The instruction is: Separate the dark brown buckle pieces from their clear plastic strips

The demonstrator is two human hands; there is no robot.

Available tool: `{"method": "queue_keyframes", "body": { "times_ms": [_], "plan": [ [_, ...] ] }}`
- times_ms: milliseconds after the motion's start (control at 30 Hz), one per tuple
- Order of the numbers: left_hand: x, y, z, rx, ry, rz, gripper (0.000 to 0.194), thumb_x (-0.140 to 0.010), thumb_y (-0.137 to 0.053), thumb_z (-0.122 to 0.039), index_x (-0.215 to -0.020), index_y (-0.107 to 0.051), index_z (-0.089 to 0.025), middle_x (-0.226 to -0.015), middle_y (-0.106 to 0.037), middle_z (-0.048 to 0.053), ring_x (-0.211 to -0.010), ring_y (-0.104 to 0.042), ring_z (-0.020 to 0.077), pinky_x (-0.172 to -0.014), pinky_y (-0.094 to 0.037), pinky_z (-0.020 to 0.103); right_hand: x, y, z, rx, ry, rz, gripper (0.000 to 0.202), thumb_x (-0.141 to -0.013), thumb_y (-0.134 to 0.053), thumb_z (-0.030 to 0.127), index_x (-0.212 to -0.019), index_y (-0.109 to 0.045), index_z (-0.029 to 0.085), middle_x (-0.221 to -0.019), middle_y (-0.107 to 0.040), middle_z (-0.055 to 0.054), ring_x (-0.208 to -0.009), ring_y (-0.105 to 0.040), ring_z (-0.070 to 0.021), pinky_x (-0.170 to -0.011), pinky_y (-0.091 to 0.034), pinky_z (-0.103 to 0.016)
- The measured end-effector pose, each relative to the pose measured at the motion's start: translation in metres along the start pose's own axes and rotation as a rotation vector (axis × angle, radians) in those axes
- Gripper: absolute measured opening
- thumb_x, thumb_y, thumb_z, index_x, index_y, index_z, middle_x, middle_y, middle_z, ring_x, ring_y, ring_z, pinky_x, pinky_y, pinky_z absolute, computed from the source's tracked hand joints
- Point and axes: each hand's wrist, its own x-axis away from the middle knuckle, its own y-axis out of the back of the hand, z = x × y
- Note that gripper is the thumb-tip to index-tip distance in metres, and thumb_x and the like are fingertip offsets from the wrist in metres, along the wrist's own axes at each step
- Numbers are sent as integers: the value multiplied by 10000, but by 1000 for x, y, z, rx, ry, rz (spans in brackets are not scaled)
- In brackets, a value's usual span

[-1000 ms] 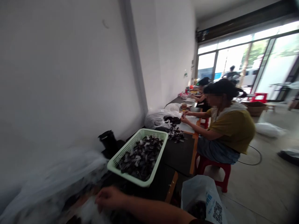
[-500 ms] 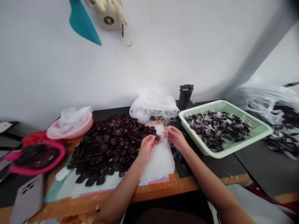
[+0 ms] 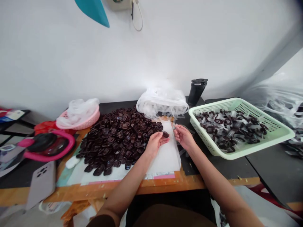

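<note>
My left hand (image 3: 154, 145) holds a small, glossy dark-brown rounded piece (image 3: 165, 134) between thumb and fingers, over a white sheet (image 3: 163, 159). Close by on the right, my right hand (image 3: 185, 137) is closed in a pinch on a small translucent strip (image 3: 174, 126), partly hidden by the fingertips. The two hands are a little apart. Left of them spreads a large pile of similar dark-brown pieces (image 3: 118, 135). Behind the hands, a white plastic bag (image 3: 163, 101) lies with translucent strips at its mouth.
A pale green basket (image 3: 279, 135) at right holds dark pieces with translucent strips. A black tumbler (image 3: 197, 91) stands behind. At left are a pink basket (image 3: 92, 119), a pink-handled object (image 3: 50, 156), a phone (image 3: 42, 179) and a white oval object (image 3: 72, 162).
The view has tilted down, so the table's things appear higher and further right. Both hands keep their grips, staying near each other above the white sheet.
</note>
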Motion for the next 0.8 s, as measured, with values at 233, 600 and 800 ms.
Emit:
{"method": "queue_keyframes", "body": {
  "times_ms": [233, 600, 800],
  "plan": [
    [2, 1, -1, 102, 31, 54, 278, -672, -787, -290, -765, -578, -132, -886, -725, 116, -777, -696, 192, -788, -531, 303, 6, -4, 5, 16, -42, -27, 278, -753, -655, 428, -838, -513, 204, -596, -372, 69, -433, -282, -57, -355, -161, -173],
    [0, 1, 2, 91, -74, 21, 311, -647, -813, -309, -663, -552, -141, -785, -700, 53, -829, -676, 178, -871, -501, 326, 21, -23, -5, 567, 204, 63, 345, -883, -483, 516, -798, -536, 186, -581, -480, 40, -427, -348, -70, -408, -277, -196],
    [-1, -1, 10, -52, -221, -25, 335, -651, -801, -351, -612, -547, -136, -706, -638, 7, -741, -634, 137, -847, -507, 338, 26, -22, -12, 914, 406, -47, 311, -912, -470, 446, -739, -530, 195, -592, -619, -12, -465, -504, -113, -499, -394, -222]
  ]
}}
